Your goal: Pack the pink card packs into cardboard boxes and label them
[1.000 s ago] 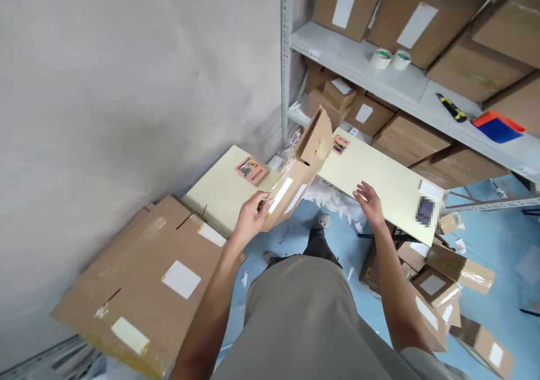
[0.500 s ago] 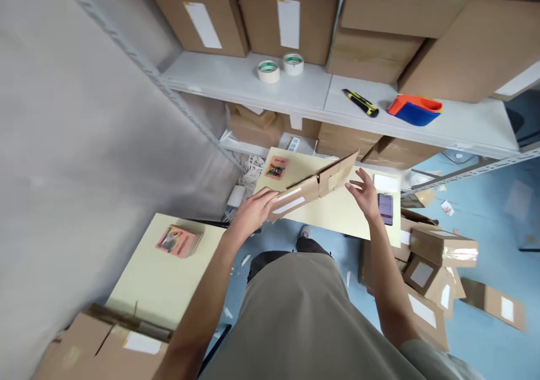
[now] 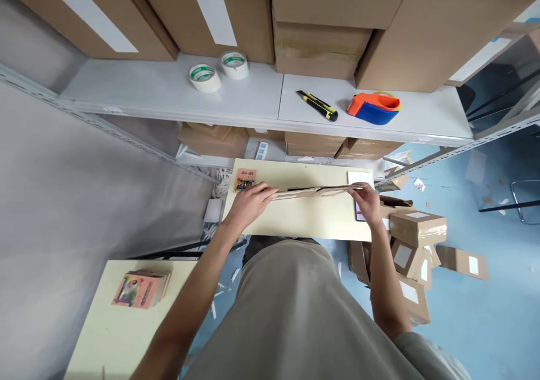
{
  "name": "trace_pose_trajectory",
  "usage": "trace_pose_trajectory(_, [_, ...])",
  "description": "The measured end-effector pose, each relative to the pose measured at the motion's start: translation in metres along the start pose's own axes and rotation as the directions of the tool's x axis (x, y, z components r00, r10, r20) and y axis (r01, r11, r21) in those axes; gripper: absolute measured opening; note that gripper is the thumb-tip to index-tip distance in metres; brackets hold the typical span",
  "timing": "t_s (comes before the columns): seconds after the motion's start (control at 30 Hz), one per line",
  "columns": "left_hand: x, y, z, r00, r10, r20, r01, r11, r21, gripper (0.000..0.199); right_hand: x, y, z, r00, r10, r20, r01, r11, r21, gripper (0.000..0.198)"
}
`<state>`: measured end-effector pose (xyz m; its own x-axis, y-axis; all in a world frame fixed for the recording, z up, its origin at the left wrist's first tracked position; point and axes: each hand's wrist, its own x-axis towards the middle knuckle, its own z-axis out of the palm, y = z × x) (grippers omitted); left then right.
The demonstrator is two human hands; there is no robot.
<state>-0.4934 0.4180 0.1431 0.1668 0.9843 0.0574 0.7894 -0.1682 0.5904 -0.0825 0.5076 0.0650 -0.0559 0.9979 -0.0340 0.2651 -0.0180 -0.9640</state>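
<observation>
The cream table (image 3: pixel 304 222) stands in front of the person, and over its middle is the flat cardboard piece (image 3: pixel 314 192), which is the thing in work. It is turned nearly edge-on to the view, so it looks like a thin, long strip; I cannot tell whether its lower edge touches the cream table. The left hand (image 3: pixel 252 201) is above the left part of the cream table and is closed on the left end of the cardboard. The right hand (image 3: pixel 365 201) is above the right end of the cream table, and it pinches the other end of the cardboard between thumb and fingers. On the cream table, at its far left corner, lies a pink booklet (image 3: pixel 245 178), near the left hand. At its right end lie a white flat item (image 3: pixel 356 175) and a phone (image 3: pixel 360 213), which is partly covered by the right hand. Beyond the cream table, and higher than it, a grey shelf (image 3: pixel 253 101) carries two tape rolls (image 3: pixel 205 78), a yellow and black cutter (image 3: pixel 317 106) and an orange and blue tape dispenser (image 3: pixel 374 108). To the right of the cream table, cardboard boxes (image 3: pixel 417 228) are heaped on the floor.
</observation>
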Motion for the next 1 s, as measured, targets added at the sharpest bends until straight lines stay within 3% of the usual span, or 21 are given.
trace_pose_trajectory(0.13, [0.000, -0.008, -0.006, 0.991, -0.058, -0.121, 0.059, 0.998, 0.006, 0.036, -0.004, -0.003, -0.004, 1.000, 0.022, 0.021, -0.022, 1.000, -0.009, 0.054])
trace_pose_trajectory(0.23, [-0.010, -0.022, -0.010, 0.954, -0.141, -0.266, 0.145, 0.989, -0.004, 0.059, -0.005, -0.005, -0.007, 0.998, 0.052, 0.023, -0.051, 0.999, -0.019, 0.049])
trace_pose_trajectory(0.33, [-0.024, -0.045, -0.002, 0.889, -0.301, -0.346, 0.263, 0.952, -0.156, 0.086, -0.002, -0.005, -0.008, 0.999, 0.054, 0.001, -0.054, 0.998, -0.024, 0.047])
trace_pose_trajectory(0.4, [-0.030, -0.059, 0.012, 0.862, -0.407, -0.301, 0.314, 0.896, -0.314, 0.088, 0.002, -0.002, -0.007, 0.998, 0.060, 0.002, -0.060, 0.998, -0.031, 0.052])
trace_pose_trajectory(0.5, [-0.033, -0.071, 0.037, 0.846, -0.507, -0.162, 0.375, 0.784, -0.495, 0.067, 0.007, 0.004, -0.002, 0.995, 0.089, 0.047, -0.085, 0.994, -0.076, 0.065])
trace_pose_trajectory(0.6, [-0.031, -0.068, 0.051, 0.813, -0.568, -0.130, 0.402, 0.708, -0.580, 0.062, 0.008, 0.004, 0.004, 0.995, 0.062, 0.077, -0.053, 0.992, -0.113, 0.057])
trace_pose_trajectory(0.77, [-0.026, -0.048, 0.046, 0.817, -0.553, -0.163, 0.351, 0.702, -0.620, 0.057, 0.003, -0.009, 0.005, 0.999, -0.003, 0.052, 0.010, 0.991, -0.131, 0.050])
trace_pose_trajectory(1.0, [-0.027, -0.042, 0.050, 0.861, -0.492, -0.126, 0.313, 0.710, -0.631, 0.050, -0.006, -0.012, 0.013, 0.992, 0.038, 0.122, -0.023, 0.992, -0.122, 0.067])
